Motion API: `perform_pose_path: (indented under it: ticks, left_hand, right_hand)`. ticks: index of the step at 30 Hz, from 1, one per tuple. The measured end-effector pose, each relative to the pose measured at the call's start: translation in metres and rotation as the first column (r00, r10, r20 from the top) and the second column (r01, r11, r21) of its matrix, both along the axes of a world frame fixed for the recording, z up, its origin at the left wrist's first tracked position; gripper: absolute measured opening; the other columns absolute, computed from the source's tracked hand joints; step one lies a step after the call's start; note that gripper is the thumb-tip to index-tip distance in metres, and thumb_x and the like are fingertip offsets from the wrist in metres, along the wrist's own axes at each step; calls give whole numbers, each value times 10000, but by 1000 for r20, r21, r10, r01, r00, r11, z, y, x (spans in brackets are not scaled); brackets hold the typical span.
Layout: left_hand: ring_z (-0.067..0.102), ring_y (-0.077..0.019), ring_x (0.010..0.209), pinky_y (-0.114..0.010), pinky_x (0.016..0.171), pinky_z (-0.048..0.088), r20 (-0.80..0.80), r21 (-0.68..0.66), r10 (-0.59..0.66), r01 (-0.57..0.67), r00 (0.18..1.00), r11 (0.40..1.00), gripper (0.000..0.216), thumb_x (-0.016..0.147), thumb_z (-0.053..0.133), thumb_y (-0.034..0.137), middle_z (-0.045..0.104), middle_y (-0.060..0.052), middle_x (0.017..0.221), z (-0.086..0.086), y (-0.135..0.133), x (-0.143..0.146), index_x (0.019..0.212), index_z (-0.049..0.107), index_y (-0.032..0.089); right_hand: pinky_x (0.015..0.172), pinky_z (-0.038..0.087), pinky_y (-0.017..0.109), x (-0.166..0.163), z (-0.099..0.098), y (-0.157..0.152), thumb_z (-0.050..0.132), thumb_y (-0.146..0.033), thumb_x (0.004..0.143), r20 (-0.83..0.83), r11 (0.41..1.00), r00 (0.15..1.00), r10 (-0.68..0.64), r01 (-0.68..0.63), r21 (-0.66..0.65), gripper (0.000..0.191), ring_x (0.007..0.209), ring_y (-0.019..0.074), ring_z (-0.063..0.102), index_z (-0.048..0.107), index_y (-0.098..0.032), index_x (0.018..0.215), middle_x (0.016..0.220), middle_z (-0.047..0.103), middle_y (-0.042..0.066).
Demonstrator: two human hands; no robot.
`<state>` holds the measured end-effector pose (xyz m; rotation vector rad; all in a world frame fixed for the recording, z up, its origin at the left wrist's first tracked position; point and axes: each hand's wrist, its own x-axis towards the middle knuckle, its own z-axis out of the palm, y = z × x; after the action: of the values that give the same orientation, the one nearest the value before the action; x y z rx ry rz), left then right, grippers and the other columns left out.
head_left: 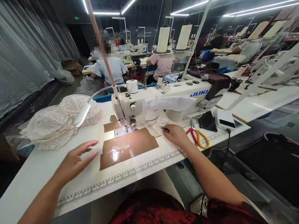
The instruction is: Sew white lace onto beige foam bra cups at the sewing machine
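My left hand (76, 161) is over the left part of the sewing table, fingers stretched out and apart, with nothing in it. Just right of its fingertips, a shiny brown sheet (129, 146) covers the table in front of the needle area. My right hand (174, 134) is closed around small dark thread snips (165, 128), their pointed tips facing left. Beneath those tips lies a piece of pale lace (157, 122), partly under the arm of the white sewing machine (149, 96). The presser foot (127, 129) stands between my hands, with no fabric visible under it.
Stacked lace pieces (50, 126) lie at the left behind a lit lamp (82, 115). Scissors with red and yellow handles (198, 137), a black phone (207, 121) and a white box (224, 118) lie right. A printed ruler (121, 178) follows the front edge. Co-workers sit beyond.
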<state>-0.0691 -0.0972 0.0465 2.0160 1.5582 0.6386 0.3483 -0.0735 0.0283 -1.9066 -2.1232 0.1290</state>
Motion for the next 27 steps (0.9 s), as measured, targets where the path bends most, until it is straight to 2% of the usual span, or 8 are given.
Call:
perform_pose_path:
  ticks: [3, 7, 12, 16, 18, 20, 23, 27]
  left_hand:
    - [610, -292, 1125, -456, 938, 537, 295, -175, -187, 246, 937, 953, 399, 882, 539, 459, 639, -105, 1221, -9, -17, 54, 1199, 590, 222]
    - [570, -284, 1181, -484, 979, 501, 405, -134, -327, 409, 854, 902, 429, 903, 526, 413, 542, -121, 1341, -16, -27, 109, 1293, 516, 233]
    - [540, -253, 1182, -411, 982, 480, 259, -44, -351, 374, 900, 926, 451, 885, 520, 477, 531, -89, 1344, -8, -8, 163, 1267, 537, 238]
    - [593, -250, 1079, -334, 869, 483, 198, -171, -181, 216, 963, 961, 550, 858, 506, 548, 617, -131, 1198, -2, 30, 209, 1235, 538, 149]
    - [615, -260, 974, -311, 759, 467, 98, -210, -80, 99, 992, 973, 484, 814, 543, 560, 662, -115, 1030, -4, 52, 233, 1057, 600, 145]
    - [611, -279, 878, -306, 682, 426, 60, -221, -28, 40, 998, 974, 410, 736, 627, 544, 652, -100, 841, -8, 72, 256, 833, 601, 146]
    - [578, -257, 766, -277, 618, 361, 59, -248, 3, 12, 998, 969, 308, 585, 757, 332, 545, -37, 605, -16, 91, 282, 577, 492, 175]
    - [503, -186, 682, -252, 582, 295, 202, -232, 16, 32, 979, 972, 314, 607, 635, 138, 377, 15, 495, -25, 96, 292, 461, 360, 186]
  right_hand:
    - [588, 329, 235, -7, 0, -27, 455, -289, 860, -132, 994, 986, 106, -107, 1, 193, 639, 135, 531, 571, -182, 750, 691, 603, 8]
    - [608, 340, 234, -1, -6, -58, 509, -221, 791, -187, 976, 961, 204, -214, -30, 72, 690, 144, 537, 571, -185, 781, 758, 612, 14]
    - [593, 356, 255, 35, -12, -80, 530, -227, 790, -89, 997, 994, 67, -71, -38, 49, 691, 171, 554, 563, -192, 779, 758, 611, 30]
    - [706, 448, 285, 47, -15, -85, 547, -282, 848, -257, 972, 942, 216, -183, 147, 97, 819, 191, 598, 591, -196, 861, 867, 640, 60]
    - [803, 464, 301, 42, -18, -82, 555, -272, 855, -310, 940, 905, 291, -211, 269, 131, 953, 202, 602, 606, -198, 951, 991, 646, 85]
    - [820, 471, 299, 33, -23, -77, 562, -229, 841, -294, 927, 896, 332, -252, 280, 165, 1009, 203, 603, 614, -205, 996, 1081, 637, 91]
    - [713, 484, 276, 23, -31, -68, 564, -170, 796, -206, 933, 915, 348, -318, 166, 163, 919, 194, 636, 628, -205, 942, 1104, 643, 80]
    - [684, 473, 268, 27, -42, -61, 547, -160, 783, -209, 948, 931, 298, -263, 181, 79, 861, 191, 636, 609, -200, 808, 979, 669, 72]
